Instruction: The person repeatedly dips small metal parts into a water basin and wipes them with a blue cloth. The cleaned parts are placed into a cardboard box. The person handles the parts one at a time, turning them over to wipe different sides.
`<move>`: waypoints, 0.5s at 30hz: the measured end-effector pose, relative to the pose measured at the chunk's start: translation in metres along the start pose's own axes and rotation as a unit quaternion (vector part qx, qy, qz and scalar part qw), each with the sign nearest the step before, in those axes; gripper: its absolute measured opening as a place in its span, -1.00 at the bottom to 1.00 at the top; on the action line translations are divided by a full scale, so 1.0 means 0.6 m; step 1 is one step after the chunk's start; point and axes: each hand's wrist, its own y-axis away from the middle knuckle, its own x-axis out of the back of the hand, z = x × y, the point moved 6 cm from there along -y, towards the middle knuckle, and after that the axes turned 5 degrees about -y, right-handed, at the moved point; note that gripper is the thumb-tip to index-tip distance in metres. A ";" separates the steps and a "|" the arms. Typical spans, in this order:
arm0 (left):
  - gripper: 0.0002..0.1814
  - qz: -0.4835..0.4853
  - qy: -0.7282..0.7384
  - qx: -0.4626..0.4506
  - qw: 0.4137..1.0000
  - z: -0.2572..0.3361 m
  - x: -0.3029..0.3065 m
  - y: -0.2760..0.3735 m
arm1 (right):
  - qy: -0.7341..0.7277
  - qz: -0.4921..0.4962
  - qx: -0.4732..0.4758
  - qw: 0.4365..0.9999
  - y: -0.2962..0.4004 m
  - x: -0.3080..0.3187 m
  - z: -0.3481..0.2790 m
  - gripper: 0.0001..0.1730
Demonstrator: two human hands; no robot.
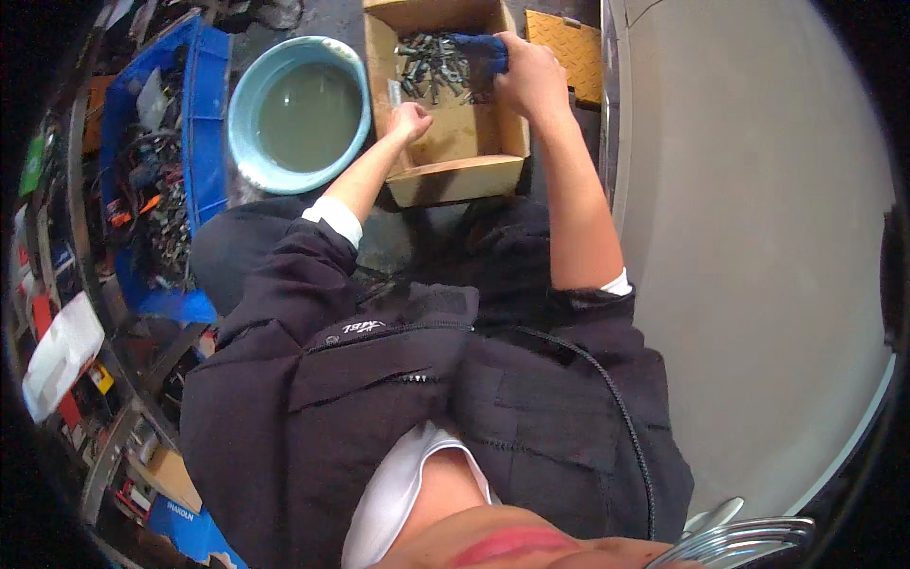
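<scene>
Before me on the floor stands an open cardboard box (455, 135). A pile of metal bolts and screws (434, 64) lies on its bottom, toward the far end. My right hand (530, 75), over the box's right wall, grips a dark blue item (483, 51) that looks like a cloth. This item covers part of the pile's right side. At the left wall of the box is my left hand (410, 122), its fingers curled near the inner side. Whether it holds the wall or something small cannot be made out.
Left of the box is a light blue basin (242, 135) of murky liquid. Farther left, a blue plastic crate (207, 142) holds mixed small parts, beside crowded shelving (106, 455). A grey panel (753, 213) borders the right side. A yellow tread-patterned plate (565, 57) lies behind my right hand.
</scene>
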 end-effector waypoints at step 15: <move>-0.61 0.018 -0.076 0.213 0.974 -0.002 -0.100 -0.128 | -0.021 -0.035 0.004 0.999 0.002 0.001 -0.002 -0.59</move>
